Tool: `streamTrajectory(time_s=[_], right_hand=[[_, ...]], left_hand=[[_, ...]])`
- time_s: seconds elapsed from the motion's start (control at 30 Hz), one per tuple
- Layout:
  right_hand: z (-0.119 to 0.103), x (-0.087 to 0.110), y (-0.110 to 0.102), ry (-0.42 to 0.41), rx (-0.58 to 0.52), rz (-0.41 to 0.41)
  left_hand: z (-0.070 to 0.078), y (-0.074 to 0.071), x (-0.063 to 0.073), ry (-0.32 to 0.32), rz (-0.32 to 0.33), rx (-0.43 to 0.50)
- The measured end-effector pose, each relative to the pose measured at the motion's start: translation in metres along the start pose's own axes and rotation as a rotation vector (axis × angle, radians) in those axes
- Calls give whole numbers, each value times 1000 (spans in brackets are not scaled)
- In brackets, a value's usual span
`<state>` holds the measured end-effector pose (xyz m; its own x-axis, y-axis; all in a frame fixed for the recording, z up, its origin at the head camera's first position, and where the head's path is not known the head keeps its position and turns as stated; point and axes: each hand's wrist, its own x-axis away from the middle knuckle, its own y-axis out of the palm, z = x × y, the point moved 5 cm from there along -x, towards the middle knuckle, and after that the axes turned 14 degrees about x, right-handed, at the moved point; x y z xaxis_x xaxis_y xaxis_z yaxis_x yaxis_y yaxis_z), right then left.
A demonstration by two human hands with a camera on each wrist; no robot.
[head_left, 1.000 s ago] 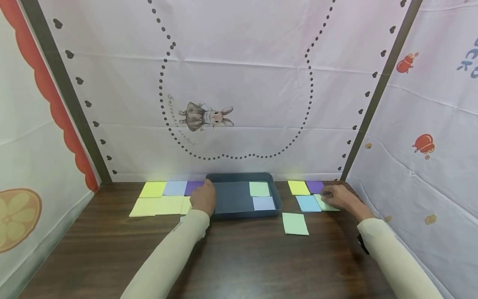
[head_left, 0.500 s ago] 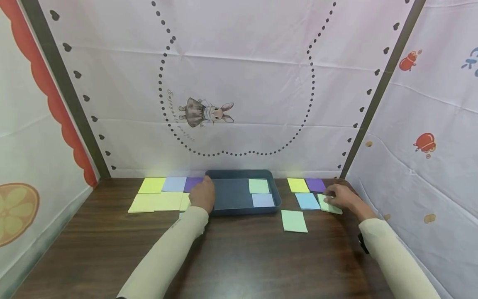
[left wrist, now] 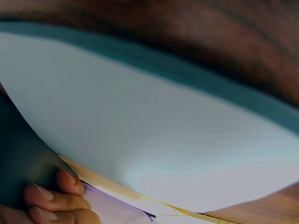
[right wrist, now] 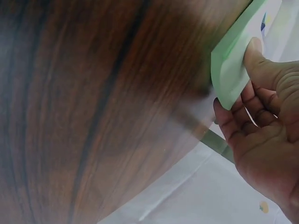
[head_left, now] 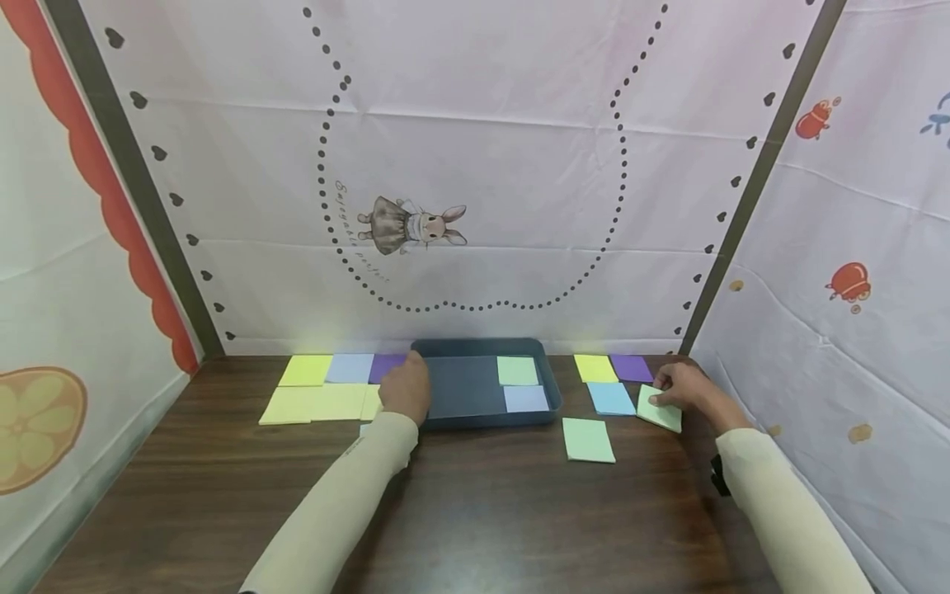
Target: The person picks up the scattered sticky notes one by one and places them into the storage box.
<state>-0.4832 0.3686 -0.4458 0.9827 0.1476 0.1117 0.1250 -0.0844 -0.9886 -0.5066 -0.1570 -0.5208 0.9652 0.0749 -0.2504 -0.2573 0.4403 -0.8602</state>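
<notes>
At the right, my right hand [head_left: 684,388] pinches a pale green sticky-note pad [head_left: 660,410], thumb on top and fingers beneath. The right wrist view shows this green pad [right wrist: 229,70] tilted up at the table's edge. My left hand [head_left: 405,389] grips the left wall of a dark blue-grey tray [head_left: 463,388], its fingers [left wrist: 51,200] curled beside the tray's dark side. Inside the tray, at its right end, lie a green note [head_left: 516,371] and a pale blue note [head_left: 525,399]. A light blue pad [left wrist: 140,112] fills much of the left wrist view; my sleeve mostly hides it from above.
Yellow [head_left: 307,370], pale blue [head_left: 349,368] and purple [head_left: 386,365] pads lie left of the tray, with pale yellow pads [head_left: 334,403] in front. Right of it lie yellow [head_left: 595,368], purple [head_left: 631,368], blue [head_left: 611,398] and green [head_left: 588,440] pads. Fabric walls [head_left: 475,165] enclose the table.
My right hand has drawn the green pad slightly right and toward me, away from the blue and purple pads, and tilted it up. My left hand stays at the tray.
</notes>
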Motion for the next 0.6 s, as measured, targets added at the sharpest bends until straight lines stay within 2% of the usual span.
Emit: streamTrajectory(time_s=[0.27, 0.43, 0.6], right_hand=[[-9, 10, -11, 14, -33, 19], [-11, 15, -16, 11, -61, 21], [-16, 17, -29, -34, -55, 23]], left_hand=[[2, 1, -2, -1, -13, 21], [4, -3, 2, -2, 10, 13], [2, -5, 4, -17, 9, 13]])
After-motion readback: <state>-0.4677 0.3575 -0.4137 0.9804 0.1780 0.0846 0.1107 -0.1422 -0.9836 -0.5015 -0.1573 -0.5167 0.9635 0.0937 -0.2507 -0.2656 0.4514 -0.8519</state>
